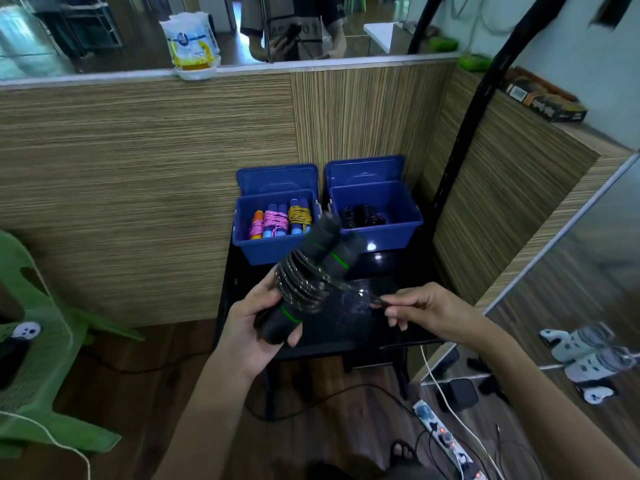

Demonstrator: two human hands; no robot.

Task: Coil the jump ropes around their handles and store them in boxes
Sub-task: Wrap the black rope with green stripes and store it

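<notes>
A: Left side?
B: Left hand [252, 327] gripping the paired black handles [304, 282], near the camera — rope [304, 285] coiled round their middle.
A: Boxes?
B: Far, on the black table [408, 327]: left blue box [273, 233] has coiled coloured ropes, right blue box [375, 213] has a black one.
A: Right?
B: Right hand [426, 310] — pinching the rope's loose end, taut.

Bare forearms, no visible sleeves
</notes>
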